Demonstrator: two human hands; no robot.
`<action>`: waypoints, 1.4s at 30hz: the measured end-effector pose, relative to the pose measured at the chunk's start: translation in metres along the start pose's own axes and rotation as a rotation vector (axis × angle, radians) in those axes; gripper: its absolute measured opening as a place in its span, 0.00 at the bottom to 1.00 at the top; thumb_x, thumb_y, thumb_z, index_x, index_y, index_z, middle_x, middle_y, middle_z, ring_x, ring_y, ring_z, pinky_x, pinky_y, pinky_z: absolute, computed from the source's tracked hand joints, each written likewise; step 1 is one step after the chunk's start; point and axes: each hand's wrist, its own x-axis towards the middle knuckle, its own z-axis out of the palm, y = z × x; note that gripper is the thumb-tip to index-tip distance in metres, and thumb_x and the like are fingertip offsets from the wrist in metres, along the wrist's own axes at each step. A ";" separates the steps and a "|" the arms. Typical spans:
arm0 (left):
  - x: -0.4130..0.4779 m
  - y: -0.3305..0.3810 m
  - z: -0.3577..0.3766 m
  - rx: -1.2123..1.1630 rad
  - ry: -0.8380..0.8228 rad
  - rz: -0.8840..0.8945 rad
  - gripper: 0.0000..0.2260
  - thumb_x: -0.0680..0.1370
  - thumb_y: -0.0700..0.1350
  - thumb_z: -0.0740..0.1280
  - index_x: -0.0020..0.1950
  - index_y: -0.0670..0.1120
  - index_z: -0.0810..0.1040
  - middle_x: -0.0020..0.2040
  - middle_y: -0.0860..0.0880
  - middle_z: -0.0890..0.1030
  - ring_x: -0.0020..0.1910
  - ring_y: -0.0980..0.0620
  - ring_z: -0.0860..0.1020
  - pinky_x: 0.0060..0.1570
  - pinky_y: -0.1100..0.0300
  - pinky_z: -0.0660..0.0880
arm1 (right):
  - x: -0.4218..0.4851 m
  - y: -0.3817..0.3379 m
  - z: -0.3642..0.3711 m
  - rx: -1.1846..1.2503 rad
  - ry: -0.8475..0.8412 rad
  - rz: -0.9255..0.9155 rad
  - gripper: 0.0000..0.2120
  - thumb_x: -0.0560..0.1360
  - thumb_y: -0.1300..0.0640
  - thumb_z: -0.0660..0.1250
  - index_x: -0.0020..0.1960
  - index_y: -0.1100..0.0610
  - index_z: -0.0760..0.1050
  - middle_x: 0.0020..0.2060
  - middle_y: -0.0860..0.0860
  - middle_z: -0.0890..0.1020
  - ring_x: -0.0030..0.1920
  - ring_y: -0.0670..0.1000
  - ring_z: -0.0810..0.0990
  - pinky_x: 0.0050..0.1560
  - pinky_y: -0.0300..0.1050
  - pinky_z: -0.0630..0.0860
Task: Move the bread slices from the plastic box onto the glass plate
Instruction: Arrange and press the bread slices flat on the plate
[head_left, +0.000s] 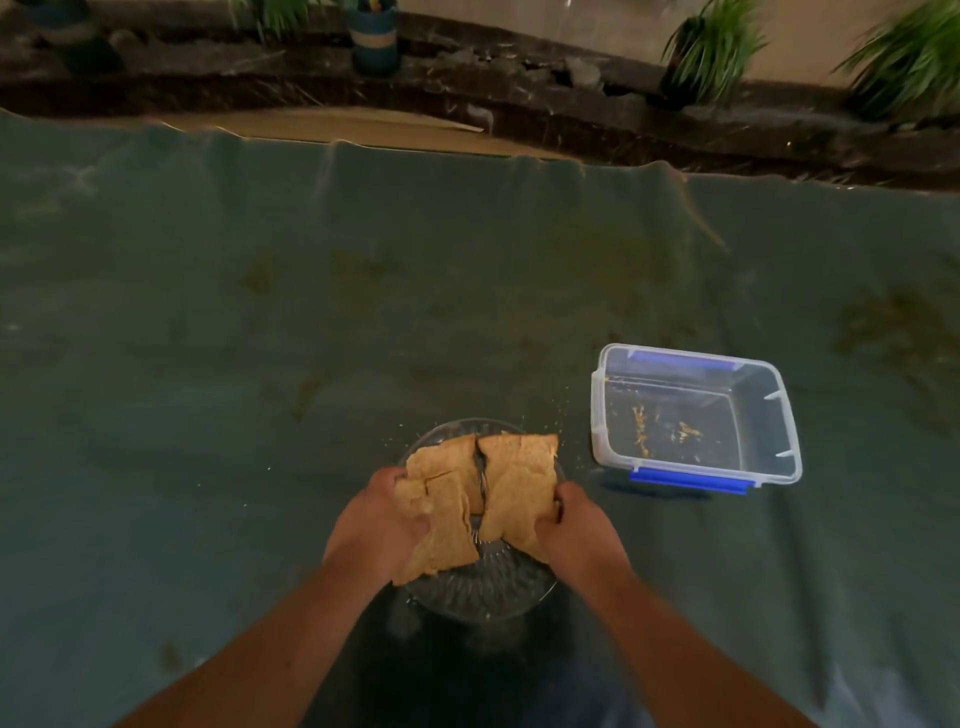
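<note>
**Bread slices held over glass plate, box left with crumbs**

A person's 2 bare hands met over a glass plate (480, 587) that sat on a dark green cloth (260, 338) spread over the desk. The left hand (376, 525) kept a closed grip on the left bread slice (441, 509), fingers curled around its near-left edge; that slice looked cracked into overlapping pieces. The right hand (576, 530) held a closed grip on the right bread slice (519, 483) at its near-right corner. The 2 slices lay side by side above the plate, a narrow gap between them showing the ribbed glass beneath. Whether they rested on the plate or hung just above it could not be told.

To the right of the plate, near but apart from it, stood the clear plastic box (779, 431) with blue clasps, lid off, holding only scattered crumbs (660, 431). More crumbs dotted the cloth around the plate's far rim. Beyond the cloth's far edge, green plants (711, 47) and a blue pot (374, 39) lined a dark ledge.
</note>
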 end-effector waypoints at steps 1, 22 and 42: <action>0.001 0.003 0.002 0.012 -0.015 0.002 0.25 0.74 0.50 0.75 0.67 0.58 0.70 0.44 0.56 0.80 0.32 0.55 0.80 0.28 0.62 0.72 | 0.001 0.000 0.000 -0.007 -0.024 -0.015 0.19 0.80 0.56 0.64 0.70 0.54 0.70 0.52 0.50 0.78 0.50 0.50 0.77 0.51 0.48 0.75; 0.000 0.024 0.012 0.195 -0.003 0.038 0.19 0.70 0.54 0.73 0.58 0.61 0.72 0.45 0.55 0.82 0.33 0.57 0.80 0.29 0.60 0.74 | 0.001 0.006 -0.012 -0.311 -0.094 -0.174 0.19 0.80 0.53 0.63 0.70 0.53 0.69 0.56 0.52 0.80 0.54 0.53 0.79 0.54 0.49 0.78; 0.048 0.054 0.010 0.682 0.008 0.295 0.22 0.73 0.60 0.72 0.63 0.51 0.77 0.58 0.48 0.80 0.58 0.45 0.77 0.54 0.49 0.76 | 0.048 -0.053 -0.012 -0.825 0.027 -0.522 0.20 0.76 0.58 0.66 0.68 0.56 0.72 0.61 0.57 0.75 0.61 0.60 0.72 0.63 0.58 0.72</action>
